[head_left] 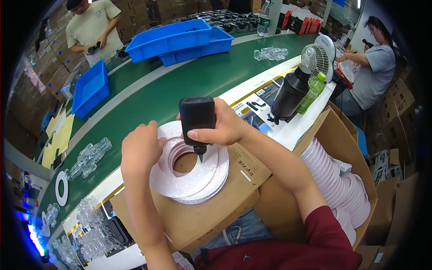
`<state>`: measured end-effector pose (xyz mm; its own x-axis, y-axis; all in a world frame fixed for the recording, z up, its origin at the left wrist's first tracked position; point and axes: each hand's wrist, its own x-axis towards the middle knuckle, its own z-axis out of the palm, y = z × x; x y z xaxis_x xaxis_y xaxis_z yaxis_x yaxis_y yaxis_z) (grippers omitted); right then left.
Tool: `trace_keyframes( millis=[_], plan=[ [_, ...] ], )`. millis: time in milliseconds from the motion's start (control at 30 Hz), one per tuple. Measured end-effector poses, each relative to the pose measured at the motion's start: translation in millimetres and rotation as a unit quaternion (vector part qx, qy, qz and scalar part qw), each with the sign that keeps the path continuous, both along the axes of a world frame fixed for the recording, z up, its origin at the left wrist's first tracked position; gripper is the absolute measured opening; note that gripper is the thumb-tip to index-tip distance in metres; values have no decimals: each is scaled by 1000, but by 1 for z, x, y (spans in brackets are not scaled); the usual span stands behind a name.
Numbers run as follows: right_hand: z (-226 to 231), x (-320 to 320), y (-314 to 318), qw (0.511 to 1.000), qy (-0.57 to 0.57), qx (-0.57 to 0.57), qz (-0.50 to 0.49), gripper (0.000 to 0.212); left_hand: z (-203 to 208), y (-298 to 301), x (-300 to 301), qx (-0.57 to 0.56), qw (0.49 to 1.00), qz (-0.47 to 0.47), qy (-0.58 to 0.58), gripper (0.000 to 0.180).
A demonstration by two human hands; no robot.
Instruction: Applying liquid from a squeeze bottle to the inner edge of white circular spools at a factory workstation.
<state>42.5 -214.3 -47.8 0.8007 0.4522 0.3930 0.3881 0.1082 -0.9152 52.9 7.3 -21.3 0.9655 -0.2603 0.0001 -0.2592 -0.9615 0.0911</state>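
My right hand (225,123) grips a black squeeze bottle (196,117) turned upside down, its pointed nozzle tip just over a white glittery ring. That ring (186,180) tops a stack of similar flat rings with a wide round hole in the middle. At the stack's left side, my left hand (141,148) has its fingers curled at the top ring's edge; the fingertips are partly hidden. Under the stack is a closed brown cardboard box (211,216). Whether glue or another liquid is leaving the nozzle cannot be made out.
To the right, an open carton (330,121) holds many stacked white rings (335,180). A black tumbler (288,94), green bottle (312,92) and fan (315,58) stand nearby. Beyond run a green conveyor (175,85) and blue trays (168,40). Two people work farther off.
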Motion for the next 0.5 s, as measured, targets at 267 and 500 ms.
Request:
trace_keyframes(
  millis=[267,500],
  plan=[
    [-3,2,-1,999,-28,-19,-4,39,3,-2,-1,3,1000,5,3,37],
    [-5,1,1,1000,-21,-3,-10,39,2,-1,-1,1,1000,4,4,37]
  ],
)
